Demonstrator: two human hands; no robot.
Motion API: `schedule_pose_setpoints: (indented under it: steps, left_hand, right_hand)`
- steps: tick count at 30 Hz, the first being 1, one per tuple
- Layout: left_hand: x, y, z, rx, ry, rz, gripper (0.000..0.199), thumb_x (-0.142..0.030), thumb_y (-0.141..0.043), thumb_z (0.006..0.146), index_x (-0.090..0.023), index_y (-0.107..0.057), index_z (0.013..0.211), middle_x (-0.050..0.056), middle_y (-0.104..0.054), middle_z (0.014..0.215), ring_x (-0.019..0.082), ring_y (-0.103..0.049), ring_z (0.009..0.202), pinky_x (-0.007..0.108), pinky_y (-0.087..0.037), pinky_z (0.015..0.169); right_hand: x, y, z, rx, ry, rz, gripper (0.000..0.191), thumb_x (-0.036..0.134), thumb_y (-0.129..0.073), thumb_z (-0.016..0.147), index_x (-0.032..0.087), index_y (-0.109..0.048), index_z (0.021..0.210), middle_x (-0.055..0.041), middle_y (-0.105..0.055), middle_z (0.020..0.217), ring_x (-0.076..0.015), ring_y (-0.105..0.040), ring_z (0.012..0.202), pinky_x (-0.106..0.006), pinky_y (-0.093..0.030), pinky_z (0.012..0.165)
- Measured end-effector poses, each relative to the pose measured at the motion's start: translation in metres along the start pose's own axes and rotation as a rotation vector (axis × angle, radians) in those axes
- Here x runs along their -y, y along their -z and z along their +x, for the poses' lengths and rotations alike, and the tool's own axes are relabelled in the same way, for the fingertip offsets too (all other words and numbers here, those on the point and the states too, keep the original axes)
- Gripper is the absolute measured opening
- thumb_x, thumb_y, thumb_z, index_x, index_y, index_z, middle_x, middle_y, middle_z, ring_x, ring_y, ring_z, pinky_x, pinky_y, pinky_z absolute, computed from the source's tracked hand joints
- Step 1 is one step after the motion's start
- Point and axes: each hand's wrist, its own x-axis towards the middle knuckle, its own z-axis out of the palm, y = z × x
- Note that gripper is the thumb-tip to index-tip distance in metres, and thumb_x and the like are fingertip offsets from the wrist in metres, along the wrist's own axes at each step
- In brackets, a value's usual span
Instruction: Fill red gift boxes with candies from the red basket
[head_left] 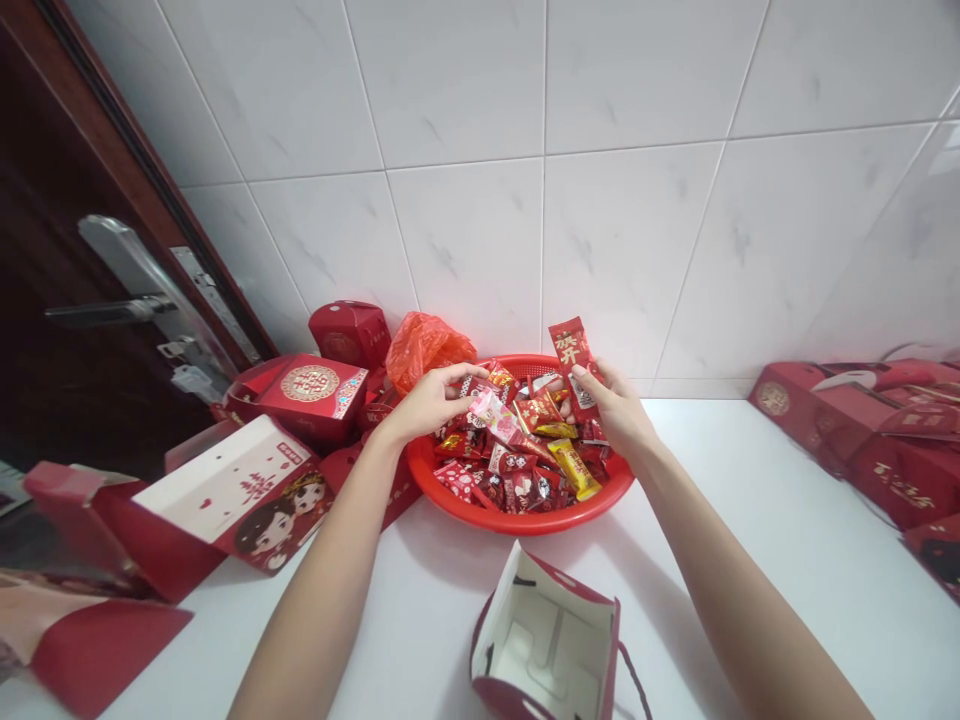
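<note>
A round red plastic basket [517, 524] stands against the tiled wall, heaped with wrapped sweets in red, gold, pink and yellow. Over its left side my left hand [429, 408] reaches in, thumb and fingers apart, close to a pink and white wrapped sweet [496, 416]. Above the right side, my right hand [621, 412] grips a long red packet [571, 346] with gold characters, held upright between thumb and fingers. Nearer to me sits a red gift box [551, 640], its top open, with a white inside and a dark cord handle.
Red gift boxes [311, 395] crowd the left, beside a crumpled red plastic bag [424, 346]. An open box with cartoon figures [255, 490] leans there. More red boxes [862, 440] lie at the right. A dark door with a metal handle [112, 310] stands far left.
</note>
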Motion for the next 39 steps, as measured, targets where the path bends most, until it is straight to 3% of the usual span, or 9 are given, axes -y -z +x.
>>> schedule_pose_setpoints:
  steps: [6, 9, 13, 21, 25, 30, 34, 37, 39]
  left_hand:
    - [0.002, -0.002, 0.000, 0.015, 0.046, 0.051, 0.058, -0.026, -0.059, 0.078, -0.017, -0.059, 0.135, 0.015, -0.060, 0.142, 0.017, -0.069, 0.082, 0.029, -0.056, 0.071]
    - [0.002, -0.002, -0.001, 0.040, 0.064, 0.175, 0.033, -0.028, -0.056, 0.079, -0.014, -0.072, 0.105, 0.010, -0.075, 0.110, 0.019, -0.068, 0.076, 0.026, -0.053, 0.062]
    - [-0.001, 0.001, -0.003, 0.144, 0.136, 0.203, 0.018, -0.029, -0.054, 0.078, -0.017, -0.066, 0.073, 0.002, -0.070, 0.068, 0.017, -0.065, 0.059, 0.023, -0.047, 0.052]
    - [-0.017, 0.008, -0.010, 0.362, 0.305, -0.153, 0.027, -0.033, -0.068, 0.075, -0.016, -0.068, 0.096, 0.006, -0.077, 0.089, 0.016, -0.073, 0.066, 0.024, -0.055, 0.060]
    - [-0.016, -0.003, -0.005, 0.265, 0.261, -0.154, 0.035, -0.042, -0.080, 0.071, -0.015, -0.069, 0.090, 0.004, -0.074, 0.080, 0.018, -0.073, 0.067, 0.024, -0.055, 0.058]
    - [0.000, -0.018, 0.010, -0.157, 0.158, -0.245, 0.022, -0.034, -0.073, 0.079, -0.015, -0.063, 0.077, 0.000, -0.067, 0.066, 0.017, -0.069, 0.065, 0.028, -0.057, 0.066]
    - [0.010, -0.018, 0.014, -0.313, 0.201, -0.203, 0.020, -0.026, -0.067, 0.083, -0.013, -0.064, 0.098, 0.007, -0.073, 0.095, 0.017, -0.072, 0.073, 0.030, -0.059, 0.073]
    - [0.009, -0.013, 0.011, -0.381, 0.221, 0.075, 0.051, -0.021, -0.069, 0.078, -0.014, -0.059, 0.128, 0.015, -0.066, 0.129, 0.016, -0.071, 0.075, 0.034, -0.059, 0.079]
    - [0.006, -0.008, 0.007, -0.361, 0.173, 0.266, 0.049, -0.023, -0.070, 0.077, -0.015, -0.063, 0.125, 0.014, -0.068, 0.127, 0.018, -0.071, 0.079, 0.035, -0.057, 0.085]
  right_hand:
    - [0.000, 0.001, -0.001, 0.001, -0.009, -0.015, 0.045, 0.057, -0.078, 0.074, 0.024, -0.059, 0.099, -0.0010, -0.075, 0.086, -0.0128, -0.062, 0.054, -0.027, -0.053, 0.052]
    - [-0.001, 0.001, -0.001, 0.002, 0.003, -0.025, 0.045, 0.056, -0.078, 0.075, 0.024, -0.060, 0.099, -0.0013, -0.075, 0.087, -0.0128, -0.061, 0.055, -0.027, -0.053, 0.052]
    - [-0.001, 0.001, 0.000, -0.002, 0.007, -0.038, 0.043, 0.056, -0.078, 0.074, 0.024, -0.061, 0.098, -0.0012, -0.075, 0.086, -0.0133, -0.061, 0.056, -0.028, -0.054, 0.054]
    - [-0.001, 0.001, -0.001, -0.007, -0.014, -0.045, 0.044, 0.055, -0.080, 0.073, 0.024, -0.061, 0.097, -0.0007, -0.074, 0.083, -0.0129, -0.057, 0.052, -0.027, -0.048, 0.050]
    - [0.002, -0.001, -0.002, 0.014, 0.012, -0.071, 0.041, 0.054, -0.080, 0.073, 0.023, -0.061, 0.092, -0.0001, -0.071, 0.076, -0.0114, -0.052, 0.050, -0.026, -0.043, 0.047]
    - [0.004, -0.002, -0.004, 0.014, -0.003, -0.071, 0.043, 0.055, -0.081, 0.072, 0.023, -0.061, 0.091, 0.0019, -0.067, 0.069, -0.0094, -0.045, 0.044, -0.024, -0.034, 0.041]
    - [0.003, 0.000, -0.002, 0.010, -0.012, -0.076, 0.044, 0.057, -0.080, 0.072, 0.022, -0.062, 0.093, 0.0016, -0.067, 0.068, -0.0092, -0.044, 0.043, -0.023, -0.033, 0.040]
    - [0.002, 0.001, -0.001, -0.004, -0.027, -0.051, 0.045, 0.056, -0.081, 0.071, 0.022, -0.062, 0.094, 0.0004, -0.069, 0.069, -0.0103, -0.048, 0.044, -0.024, -0.038, 0.042]
    - [0.001, 0.001, 0.000, -0.006, -0.023, -0.034, 0.044, 0.054, -0.082, 0.070, 0.022, -0.063, 0.093, 0.0002, -0.070, 0.072, -0.0114, -0.052, 0.047, -0.025, -0.042, 0.044]
